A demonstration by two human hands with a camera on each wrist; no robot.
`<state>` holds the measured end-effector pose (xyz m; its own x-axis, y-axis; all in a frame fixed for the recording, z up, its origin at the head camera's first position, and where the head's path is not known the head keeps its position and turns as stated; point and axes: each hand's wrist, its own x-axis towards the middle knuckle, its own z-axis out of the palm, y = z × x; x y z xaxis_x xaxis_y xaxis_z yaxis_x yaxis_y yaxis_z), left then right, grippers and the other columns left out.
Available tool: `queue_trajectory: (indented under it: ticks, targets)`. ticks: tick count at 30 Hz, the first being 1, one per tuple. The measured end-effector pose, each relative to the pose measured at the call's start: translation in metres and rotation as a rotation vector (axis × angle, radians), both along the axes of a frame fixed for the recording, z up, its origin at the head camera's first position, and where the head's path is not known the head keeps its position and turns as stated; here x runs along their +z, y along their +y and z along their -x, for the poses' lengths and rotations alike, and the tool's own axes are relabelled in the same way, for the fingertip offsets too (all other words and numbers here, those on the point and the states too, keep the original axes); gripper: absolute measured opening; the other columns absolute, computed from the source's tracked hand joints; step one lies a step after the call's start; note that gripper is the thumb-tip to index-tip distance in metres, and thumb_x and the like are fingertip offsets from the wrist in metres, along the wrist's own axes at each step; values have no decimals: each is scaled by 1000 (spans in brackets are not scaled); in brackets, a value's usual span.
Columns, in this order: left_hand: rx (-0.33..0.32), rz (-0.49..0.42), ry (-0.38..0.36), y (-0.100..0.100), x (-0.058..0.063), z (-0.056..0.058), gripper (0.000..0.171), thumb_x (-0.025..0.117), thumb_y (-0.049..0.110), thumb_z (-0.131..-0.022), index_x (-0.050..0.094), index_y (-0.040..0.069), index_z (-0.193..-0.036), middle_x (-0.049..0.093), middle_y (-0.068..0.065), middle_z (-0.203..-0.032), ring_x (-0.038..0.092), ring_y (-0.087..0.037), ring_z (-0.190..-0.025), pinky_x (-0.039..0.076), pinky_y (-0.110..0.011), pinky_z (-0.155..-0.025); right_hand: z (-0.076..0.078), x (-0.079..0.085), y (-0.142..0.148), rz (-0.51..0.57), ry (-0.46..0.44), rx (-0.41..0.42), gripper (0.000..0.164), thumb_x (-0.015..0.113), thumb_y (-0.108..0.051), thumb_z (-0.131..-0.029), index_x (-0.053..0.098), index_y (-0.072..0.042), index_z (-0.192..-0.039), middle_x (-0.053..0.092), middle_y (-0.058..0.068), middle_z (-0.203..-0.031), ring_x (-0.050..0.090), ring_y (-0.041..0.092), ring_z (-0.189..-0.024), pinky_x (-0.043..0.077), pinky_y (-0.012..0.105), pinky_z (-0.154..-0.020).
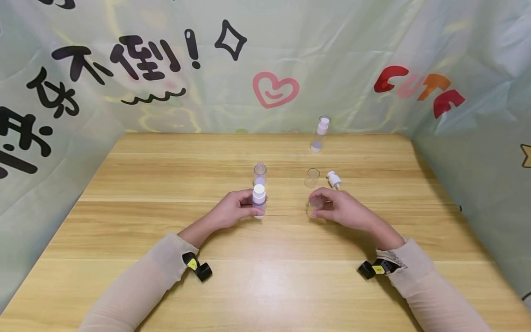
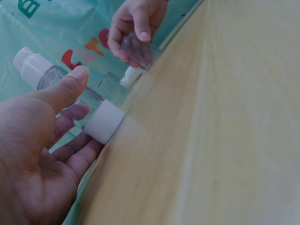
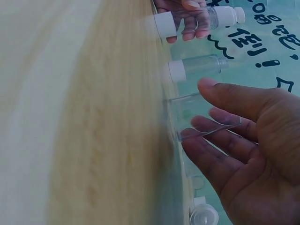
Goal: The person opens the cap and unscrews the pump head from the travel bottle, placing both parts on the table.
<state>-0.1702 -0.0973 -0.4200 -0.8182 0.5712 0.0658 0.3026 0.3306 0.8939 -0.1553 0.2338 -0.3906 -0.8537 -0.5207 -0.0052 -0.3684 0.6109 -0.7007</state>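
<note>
My left hand (image 1: pixel 230 211) holds a small pump bottle (image 1: pixel 259 196) upright between thumb and fingers. White pump top, clear body and white base (image 2: pixel 105 122) all show in the left wrist view, with the base at the tabletop. My right hand (image 1: pixel 347 211) has its thumb and fingers round a clear cap (image 3: pixel 187 112), whose rim is at the wood. Just behind the held bottle stands a second clear bottle (image 1: pixel 260 175) with a white base and no pump on its neck. Beyond my right hand are another clear cap (image 1: pixel 312 179) and a loose white pump head (image 1: pixel 333 179).
At the back of the wooden table (image 1: pixel 166 161), a bottle (image 1: pixel 319 134) stands with its pump and clear cap on. A printed cloth (image 1: pixel 332 55) hangs along the back and both sides. Each wrist wears a small black camera.
</note>
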Motion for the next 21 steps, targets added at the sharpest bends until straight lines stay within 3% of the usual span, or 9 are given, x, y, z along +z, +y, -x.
queue_trajectory:
  ticks: [8,14,21]
  targets:
    - [4,9,2,0,-2,1,40,76,20,-86,65,7,-122,68,-9,-117,65,-23,-106,54,-33,-91,0,1,3,-1,-16,15,43,80,-18,-84,59,-7,-119,66,4,-109,63,18,-100,54,38,-88]
    - [-3,8,4,0,-3,1,41,76,22,-86,64,7,-123,68,-9,-117,65,-23,-107,54,-33,-91,-2,10,3,67,-19,-35,56,82,-20,-82,56,-2,-128,61,10,-124,59,29,-116,49,44,-99]
    - [-5,-1,4,-1,-4,2,41,76,21,-86,64,6,-123,68,-10,-117,65,-23,-107,54,-32,-91,-4,19,-7,78,128,-10,59,81,-20,-83,55,0,-132,57,12,-134,56,34,-121,46,45,-103]
